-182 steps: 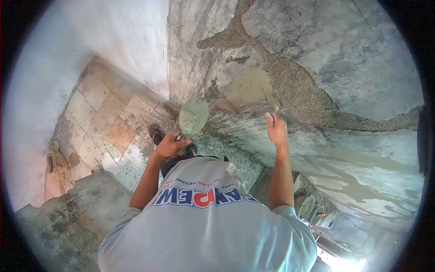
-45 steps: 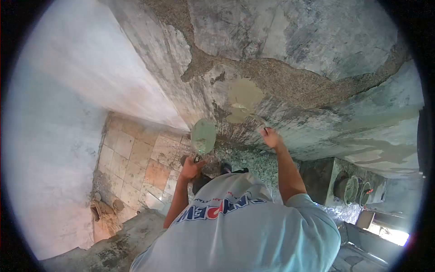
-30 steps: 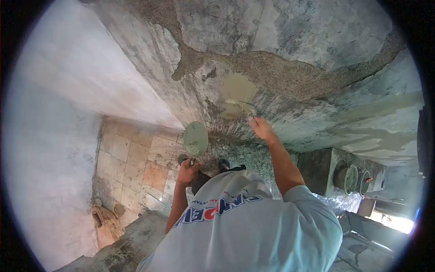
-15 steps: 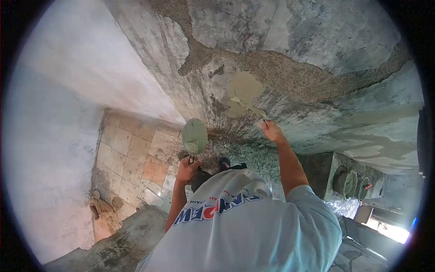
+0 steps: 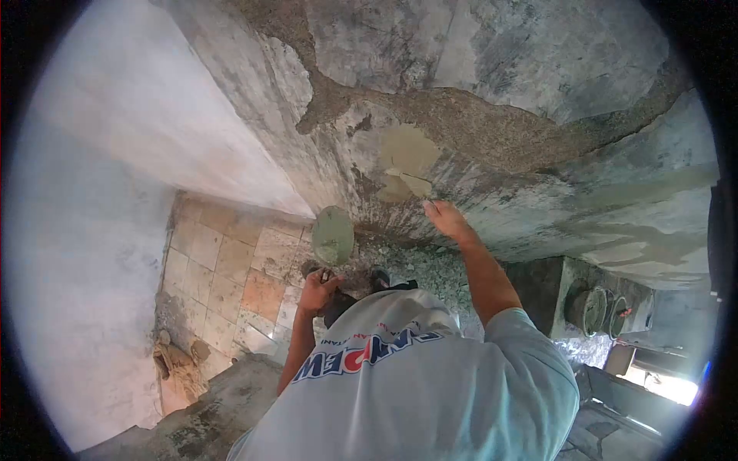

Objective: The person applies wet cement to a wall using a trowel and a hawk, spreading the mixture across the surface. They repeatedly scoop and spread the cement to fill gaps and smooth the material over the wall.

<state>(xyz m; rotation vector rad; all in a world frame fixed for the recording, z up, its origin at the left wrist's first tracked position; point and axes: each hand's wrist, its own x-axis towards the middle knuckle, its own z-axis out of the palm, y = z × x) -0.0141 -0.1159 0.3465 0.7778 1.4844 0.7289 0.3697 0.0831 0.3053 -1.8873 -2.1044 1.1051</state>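
Observation:
My right hand (image 5: 444,218) is closed around the handle of a trowel (image 5: 414,184), whose blade lies against the rough wall (image 5: 477,173). Beside and under the blade is a damp, greenish-beige mortar patch (image 5: 410,150). Lower left, my left hand (image 5: 320,290) grips the handle of an oval, mortar-coated board (image 5: 334,235), held out in front of it near the foot of the wall.
Two round buckets (image 5: 590,311) stand at the right by a grey block. Tiled floor (image 5: 231,261) spreads at the left beside a pale wall (image 5: 100,207). A crumpled sack-like item (image 5: 178,365) lies lower left. Rubble (image 5: 430,273) covers the ground below the wall.
My right hand and the trowel have moved left along the wall, and the blade is now turned flatter over the patch. My left hand still holds the board in nearly the same place.

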